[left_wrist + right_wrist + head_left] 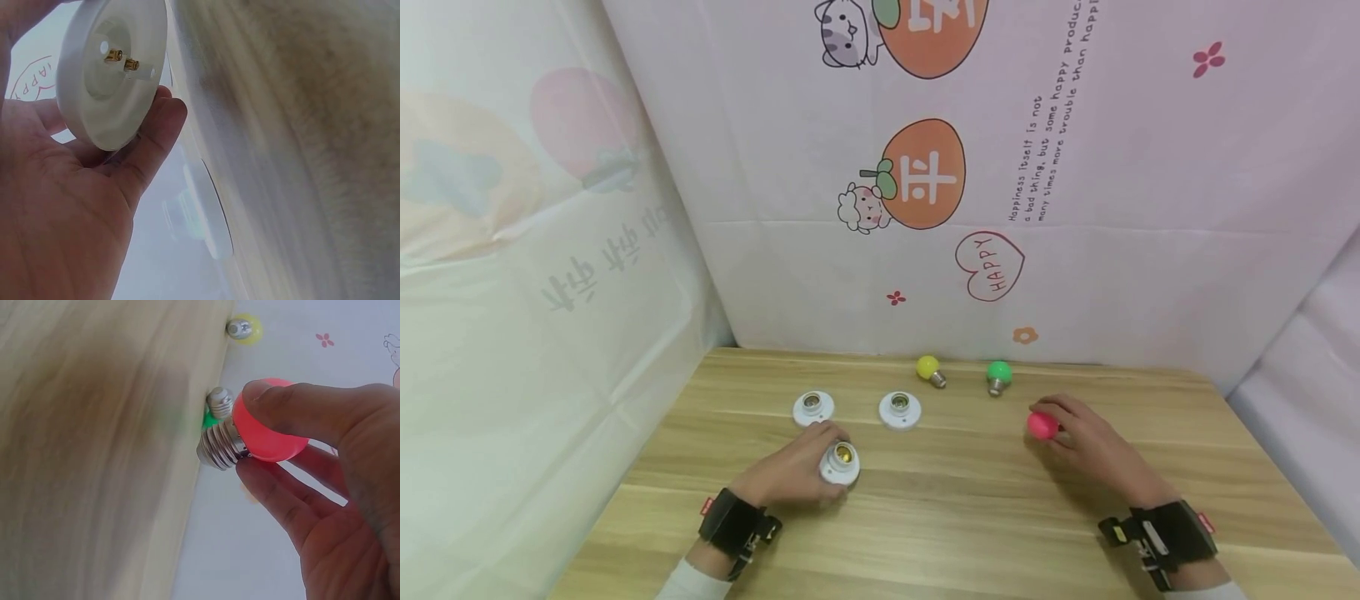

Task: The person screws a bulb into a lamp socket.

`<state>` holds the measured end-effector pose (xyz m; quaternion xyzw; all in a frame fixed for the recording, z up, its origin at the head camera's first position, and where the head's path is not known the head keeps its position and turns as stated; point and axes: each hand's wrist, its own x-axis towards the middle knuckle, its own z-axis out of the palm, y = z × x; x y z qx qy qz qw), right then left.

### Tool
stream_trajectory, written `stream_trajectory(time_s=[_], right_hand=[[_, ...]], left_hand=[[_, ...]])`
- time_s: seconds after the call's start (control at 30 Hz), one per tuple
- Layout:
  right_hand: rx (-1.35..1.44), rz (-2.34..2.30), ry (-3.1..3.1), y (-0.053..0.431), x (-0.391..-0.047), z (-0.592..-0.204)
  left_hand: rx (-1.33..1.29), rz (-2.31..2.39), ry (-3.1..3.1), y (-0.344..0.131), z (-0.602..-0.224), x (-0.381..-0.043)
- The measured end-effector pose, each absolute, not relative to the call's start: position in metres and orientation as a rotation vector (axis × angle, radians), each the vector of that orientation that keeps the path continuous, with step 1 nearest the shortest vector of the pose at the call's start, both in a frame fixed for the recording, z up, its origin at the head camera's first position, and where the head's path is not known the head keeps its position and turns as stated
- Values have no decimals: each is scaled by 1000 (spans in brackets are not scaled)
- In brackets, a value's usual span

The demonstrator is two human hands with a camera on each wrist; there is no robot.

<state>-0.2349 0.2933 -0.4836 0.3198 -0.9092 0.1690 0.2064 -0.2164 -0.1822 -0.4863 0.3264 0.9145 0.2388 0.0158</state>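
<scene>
My left hand (801, 471) grips a round white lamp holder (840, 464) by its rim. In the left wrist view the hollow underside of this lamp holder (115, 75) shows two brass terminals, and it is raised off the table. At the right, my right hand (1093, 446) pinches a red light bulb (1042, 425) by its globe between thumb and fingers. The right wrist view shows the bulb's metal screw base (222, 445) free of the fingers, pointing toward the table.
Two more white lamp holders, a left one (813, 407) and a middle one (899, 410), stand socket-up on the wooden table (955, 517). Near the back edge lie a yellow bulb (928, 368) and a green bulb (999, 372). A printed cloth (805, 283) hangs behind the table.
</scene>
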Motion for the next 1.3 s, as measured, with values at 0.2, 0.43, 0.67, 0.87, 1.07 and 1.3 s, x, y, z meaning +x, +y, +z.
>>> stream_trajectory(time_s=[0.2, 0.43, 0.67, 0.87, 1.07, 1.3], right_hand=[[888, 482, -2526, 289, -234, -480], [950, 448, -2523, 283, -232, -474], [974, 439, -2494, 281, -231, -473], [961, 486, -2494, 278, -233, -473], [976, 515, -2479, 273, -234, -471], [1007, 531, -2464, 266, -234, -468]], left_hand=[[1016, 744, 2826, -180, -485, -218], [1006, 756, 2810, -178, -482, -220], [1070, 759, 2809, -177, -481, -222], [1070, 756, 2802, -173, -479, -224], [1077, 733, 2808, -168, -476, -226], [1085, 722, 2808, -164, -473, -226]])
